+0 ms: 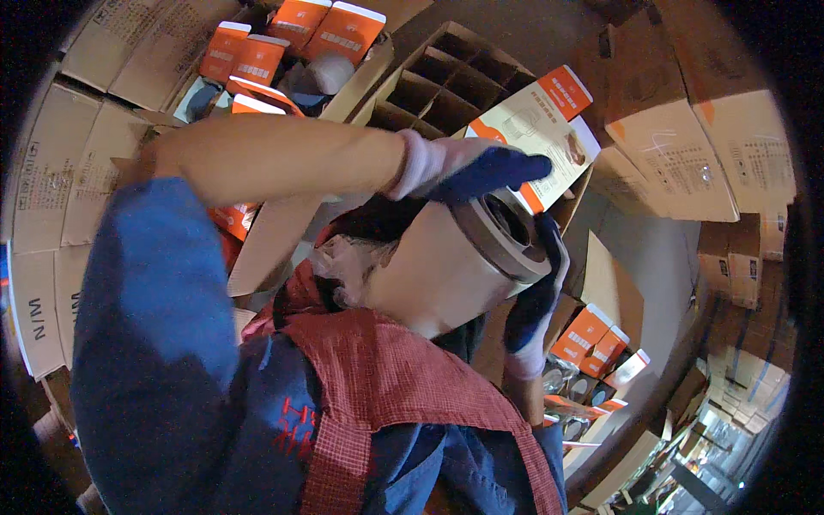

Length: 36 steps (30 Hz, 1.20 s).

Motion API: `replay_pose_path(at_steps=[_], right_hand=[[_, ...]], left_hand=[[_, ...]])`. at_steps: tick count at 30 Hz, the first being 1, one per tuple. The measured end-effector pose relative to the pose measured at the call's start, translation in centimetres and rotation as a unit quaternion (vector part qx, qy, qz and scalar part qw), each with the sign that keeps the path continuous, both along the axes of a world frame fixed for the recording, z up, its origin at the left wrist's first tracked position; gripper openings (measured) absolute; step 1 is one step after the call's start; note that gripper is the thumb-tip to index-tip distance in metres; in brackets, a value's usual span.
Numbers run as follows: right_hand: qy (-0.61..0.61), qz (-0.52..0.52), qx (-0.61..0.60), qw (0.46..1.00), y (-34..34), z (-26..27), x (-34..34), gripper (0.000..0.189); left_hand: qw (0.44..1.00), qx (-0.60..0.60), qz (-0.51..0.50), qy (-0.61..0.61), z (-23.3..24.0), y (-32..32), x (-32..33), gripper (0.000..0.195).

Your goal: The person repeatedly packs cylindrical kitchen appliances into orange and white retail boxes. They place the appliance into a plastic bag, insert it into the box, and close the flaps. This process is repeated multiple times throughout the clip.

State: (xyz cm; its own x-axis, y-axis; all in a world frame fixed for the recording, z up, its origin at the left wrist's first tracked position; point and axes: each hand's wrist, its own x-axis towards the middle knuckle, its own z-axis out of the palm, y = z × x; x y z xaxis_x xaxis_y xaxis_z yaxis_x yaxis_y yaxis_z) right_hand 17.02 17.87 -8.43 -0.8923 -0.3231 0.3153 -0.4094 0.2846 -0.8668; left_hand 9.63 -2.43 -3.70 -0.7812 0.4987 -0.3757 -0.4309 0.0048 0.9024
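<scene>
A beige cylindrical cup (428, 267) with a brownish-grey rim and a dark opening lies tilted close before my chest. My left hand (492, 170), in a white glove with a dark blue coated palm, is on the cup's upper side by the rim. From below right, my right hand (537, 290), gloved alike, grips the rim side. The cup's base end is near crumpled clear plastic (351, 264). Just beyond my left hand, an orange-and-white carton (537, 132) printed with a mug drawing leans over the divided cardboard box (450, 71). My left fingertips overlap this carton; contact with it cannot be told.
Upper left, an open box (376, 67) holds orange cartons (344, 32) and wrapped cups. Lower right stands another open box with orange cartons (582, 335) and cups. Stacked brown boxes line the left (84, 167) and right (682, 161). Grey floor (669, 277) shows between them.
</scene>
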Motion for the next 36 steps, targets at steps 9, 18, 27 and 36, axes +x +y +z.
replay_pose_path(at_steps=[9, 18, 27, 36], right_hand=[[-0.156, -0.09, -0.265, 0.947, -1.4, 1.9, 0.4, 0.055], [0.188, 0.014, 0.263, 0.946, -3.2, 4.5, 0.7, 0.044], [0.154, -0.028, 0.207, 0.966, -1.5, 1.2, -1.2, 0.028], [-0.076, -0.021, 0.0, 0.997, 0.6, -1.2, -2.2, 0.047]], left_hand=[[0.989, 0.076, -0.006, 0.129, -2.4, -1.6, -2.5, 0.04], [0.889, -0.277, -0.044, 0.363, -8.9, -1.5, -5.8, 0.04], [0.859, 0.027, -0.025, 0.51, -12.4, -0.4, -5.1, 0.041], [0.879, -0.033, 0.05, 0.472, -4.9, -0.3, 0.7, 0.042]])
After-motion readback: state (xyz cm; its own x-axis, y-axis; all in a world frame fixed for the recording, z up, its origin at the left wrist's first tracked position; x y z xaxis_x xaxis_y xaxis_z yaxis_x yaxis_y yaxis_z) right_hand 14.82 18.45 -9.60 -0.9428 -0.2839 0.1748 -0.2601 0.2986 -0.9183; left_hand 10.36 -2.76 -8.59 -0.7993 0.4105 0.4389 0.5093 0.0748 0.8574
